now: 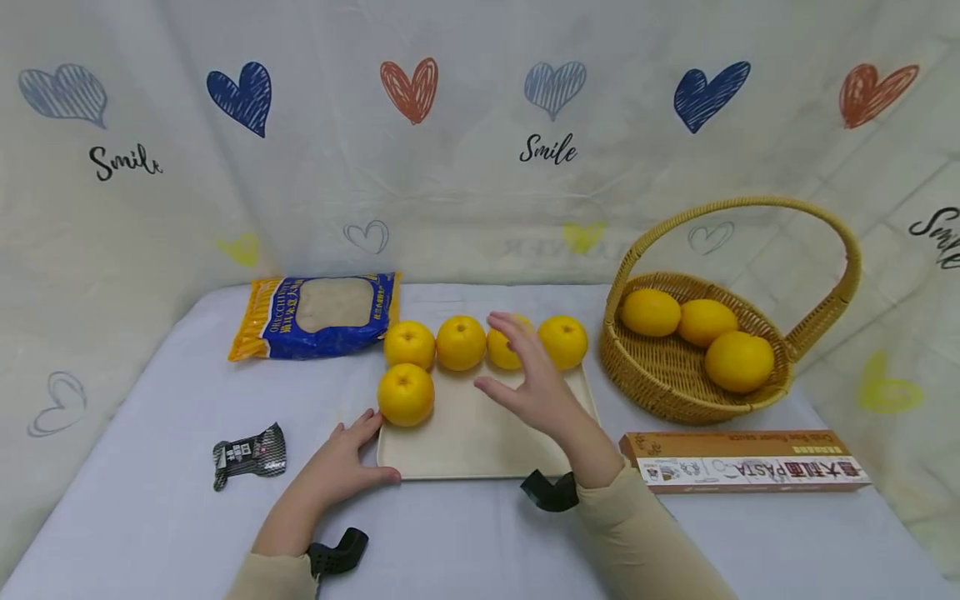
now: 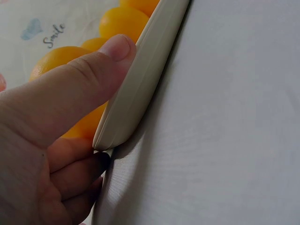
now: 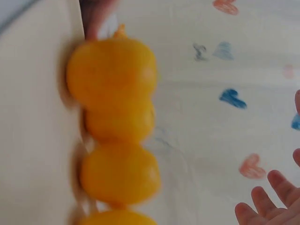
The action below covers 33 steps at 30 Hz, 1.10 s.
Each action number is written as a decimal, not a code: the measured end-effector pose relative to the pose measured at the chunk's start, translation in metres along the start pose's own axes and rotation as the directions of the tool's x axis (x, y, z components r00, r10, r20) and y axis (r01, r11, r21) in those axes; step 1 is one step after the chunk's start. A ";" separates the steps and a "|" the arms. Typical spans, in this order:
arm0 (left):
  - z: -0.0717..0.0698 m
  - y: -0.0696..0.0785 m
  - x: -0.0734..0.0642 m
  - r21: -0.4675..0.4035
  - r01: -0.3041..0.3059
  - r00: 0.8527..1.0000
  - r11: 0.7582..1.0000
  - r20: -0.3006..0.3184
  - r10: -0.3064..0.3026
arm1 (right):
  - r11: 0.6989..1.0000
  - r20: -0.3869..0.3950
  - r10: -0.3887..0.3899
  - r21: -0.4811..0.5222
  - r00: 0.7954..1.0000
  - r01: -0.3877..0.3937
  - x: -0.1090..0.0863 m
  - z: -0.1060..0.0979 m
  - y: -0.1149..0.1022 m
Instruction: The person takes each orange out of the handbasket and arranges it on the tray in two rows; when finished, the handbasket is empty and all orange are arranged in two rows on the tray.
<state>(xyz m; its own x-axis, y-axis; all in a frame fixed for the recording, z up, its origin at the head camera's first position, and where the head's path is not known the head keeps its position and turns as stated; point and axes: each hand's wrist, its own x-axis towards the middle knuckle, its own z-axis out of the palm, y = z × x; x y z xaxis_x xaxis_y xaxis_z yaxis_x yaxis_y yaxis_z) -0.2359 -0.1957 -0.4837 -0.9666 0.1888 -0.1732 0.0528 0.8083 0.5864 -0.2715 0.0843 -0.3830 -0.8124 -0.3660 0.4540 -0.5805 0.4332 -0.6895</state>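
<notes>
I see a white surface [image 1: 142, 533]: bag [image 1: 322, 317] and packet [image 1: 250, 452] toward its left edge, tray [image 1: 487, 446] midway, basket [image 1: 637, 379] and box [image 1: 750, 462] toward its right.

Cream rect. tray [image 1: 480, 454] flat, near-L corner gripped by L hand [image 1: 333, 467]. 5 round yellow oranges [image 1: 461, 343] on it: 1 just beyond L hand, other 4 in a far-edge row, 1 partly hidden behind R hand [image 1: 540, 392].
</notes>
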 end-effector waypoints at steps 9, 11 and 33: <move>-0.002 0.002 -0.003 -0.023 -0.003 1.000 1.000 -0.001 0.003 | 0.985 -0.201 0.014 -0.164 0.979 -0.048 -0.030 -0.089 0.041; -0.002 0.002 -0.003 -0.026 -0.001 1.000 1.000 -0.002 0.001 | 0.978 -0.235 0.034 -0.195 0.971 -0.081 -0.037 -0.107 0.050; 0.000 0.002 -0.003 -0.038 -0.019 0.999 0.999 -0.036 0.018 | 0.819 -0.305 0.327 -0.381 0.895 -0.429 -0.085 -0.200 0.140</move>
<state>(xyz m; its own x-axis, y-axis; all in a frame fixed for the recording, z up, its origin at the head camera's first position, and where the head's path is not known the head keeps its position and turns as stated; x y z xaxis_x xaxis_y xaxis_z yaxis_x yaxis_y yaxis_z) -0.2327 -0.1950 -0.4821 -0.9739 0.1830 -0.1345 0.0615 0.7825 0.6196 -0.2947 0.3409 -0.4055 -0.9334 0.0649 0.3530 -0.1486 0.8254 -0.5447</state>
